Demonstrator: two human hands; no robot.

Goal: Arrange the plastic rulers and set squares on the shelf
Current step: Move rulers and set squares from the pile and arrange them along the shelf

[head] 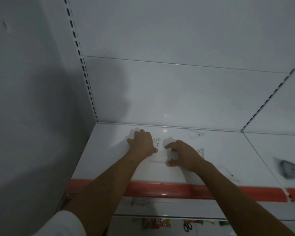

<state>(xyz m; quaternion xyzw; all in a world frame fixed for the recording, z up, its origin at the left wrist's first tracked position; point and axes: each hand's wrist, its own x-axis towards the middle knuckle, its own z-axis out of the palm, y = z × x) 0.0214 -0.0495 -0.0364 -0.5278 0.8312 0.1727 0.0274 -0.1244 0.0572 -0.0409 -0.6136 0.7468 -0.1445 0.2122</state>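
We see 2 hands on a white shelf (109, 142). The left hand (142, 143) lies flat, fingers spread, pressing on a clear set square (157, 142) that peeks out at its right. The right hand (182, 155) curls its fingers and thumb around another clear set square (162, 156) lying flat. Beyond the right hand, by the back wall, lies 1 more clear set square (193, 133).

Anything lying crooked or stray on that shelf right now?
Yes. One clear set square lies alone at an angle by the back wall, and another sits askew near the front edge, both apart from the pieces under the left hand and right hand.
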